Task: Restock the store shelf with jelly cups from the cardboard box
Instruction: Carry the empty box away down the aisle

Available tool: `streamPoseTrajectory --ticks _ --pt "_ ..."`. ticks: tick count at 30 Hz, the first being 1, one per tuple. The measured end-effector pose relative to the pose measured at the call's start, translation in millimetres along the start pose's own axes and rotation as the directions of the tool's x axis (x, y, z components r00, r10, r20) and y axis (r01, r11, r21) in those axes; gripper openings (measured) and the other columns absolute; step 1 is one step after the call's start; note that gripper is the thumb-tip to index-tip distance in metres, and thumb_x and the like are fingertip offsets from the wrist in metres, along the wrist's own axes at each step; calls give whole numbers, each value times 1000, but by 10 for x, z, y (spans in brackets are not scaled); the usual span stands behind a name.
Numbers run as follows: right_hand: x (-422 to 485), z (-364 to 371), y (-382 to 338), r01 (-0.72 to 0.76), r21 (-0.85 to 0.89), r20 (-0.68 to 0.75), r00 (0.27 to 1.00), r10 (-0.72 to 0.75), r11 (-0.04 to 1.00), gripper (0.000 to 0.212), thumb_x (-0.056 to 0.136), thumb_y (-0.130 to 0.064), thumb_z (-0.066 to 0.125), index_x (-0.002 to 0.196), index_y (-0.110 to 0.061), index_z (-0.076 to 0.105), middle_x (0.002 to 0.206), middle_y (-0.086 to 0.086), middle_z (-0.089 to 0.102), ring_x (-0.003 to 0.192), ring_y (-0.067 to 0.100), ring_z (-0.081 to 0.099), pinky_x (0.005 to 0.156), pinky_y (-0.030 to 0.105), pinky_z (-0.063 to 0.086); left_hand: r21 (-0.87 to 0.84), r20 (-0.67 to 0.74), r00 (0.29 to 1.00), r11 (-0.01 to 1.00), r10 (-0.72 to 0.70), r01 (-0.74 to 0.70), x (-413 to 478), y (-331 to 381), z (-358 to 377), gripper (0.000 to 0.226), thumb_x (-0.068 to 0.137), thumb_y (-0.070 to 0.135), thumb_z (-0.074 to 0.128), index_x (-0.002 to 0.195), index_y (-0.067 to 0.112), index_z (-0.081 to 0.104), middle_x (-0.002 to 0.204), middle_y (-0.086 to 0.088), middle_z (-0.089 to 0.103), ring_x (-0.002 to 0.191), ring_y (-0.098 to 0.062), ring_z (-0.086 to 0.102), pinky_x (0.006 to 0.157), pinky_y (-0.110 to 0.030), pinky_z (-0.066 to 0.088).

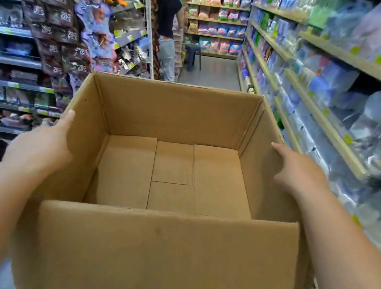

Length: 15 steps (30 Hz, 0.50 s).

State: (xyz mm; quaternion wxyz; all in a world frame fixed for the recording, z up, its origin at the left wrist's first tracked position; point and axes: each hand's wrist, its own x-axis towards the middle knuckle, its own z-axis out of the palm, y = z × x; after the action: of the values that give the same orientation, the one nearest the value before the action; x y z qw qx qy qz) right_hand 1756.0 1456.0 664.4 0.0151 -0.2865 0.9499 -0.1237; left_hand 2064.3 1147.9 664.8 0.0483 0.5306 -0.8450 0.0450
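Observation:
An open brown cardboard box [163, 258] fills the middle of the head view, held up in front of me. Its inside is bare: only the folded bottom flaps show, no jelly cups. My left hand [44, 146] presses flat against the box's left outer wall. My right hand [300, 174] grips the right outer wall, fingers pointing forward. No jelly cups can be made out on the blurred shelves.
A store aisle runs ahead. Wooden shelves [322, 119] of blue and grey packets line the right side. Racks of hanging dark packets [58, 15] stand on the left. A person [168, 31] stands far ahead by a dark stool [193, 55], before back shelves [216, 20].

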Motion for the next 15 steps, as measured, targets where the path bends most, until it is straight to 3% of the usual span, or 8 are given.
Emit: streamPoseTrajectory --ticks 6,10,13,15 --pt "1092 251 -206 -98 32 -8 995 99 995 83 79 4 48 144 -43 25 115 10 60 77 25 50 61 30 42 18 -16 997 997 81 -80 1218 578 233 80 87 9 45 151 36 4 123 -17 56 98 -34 61 69 -39 45" --pt "1942 474 -458 -164 40 -36 986 165 986 83 79 5 48 145 -40 26 96 9 58 79 26 52 65 32 44 -35 -45 987 987 155 -157 2353 874 385 82 84 11 46 150 38 6 129 -18 54 106 -38 58 81 -44 48" --pt "2490 543 -619 -212 49 -51 975 215 976 82 80 5 48 145 -39 27 106 11 61 90 29 57 64 32 41 -50 -51 975 974 217 -220 3142 1118 432 84 83 10 48 151 37 6 124 -20 56 103 -39 59 80 -45 49" --pt "2858 566 -722 -235 58 -69 969 238 970 81 80 5 48 146 -38 27 105 11 60 83 26 52 59 31 38 -46 -54 966 966 253 -255 3662 1288 480 84 82 8 48 150 36 7 124 -21 55 103 -39 59 75 -43 47"
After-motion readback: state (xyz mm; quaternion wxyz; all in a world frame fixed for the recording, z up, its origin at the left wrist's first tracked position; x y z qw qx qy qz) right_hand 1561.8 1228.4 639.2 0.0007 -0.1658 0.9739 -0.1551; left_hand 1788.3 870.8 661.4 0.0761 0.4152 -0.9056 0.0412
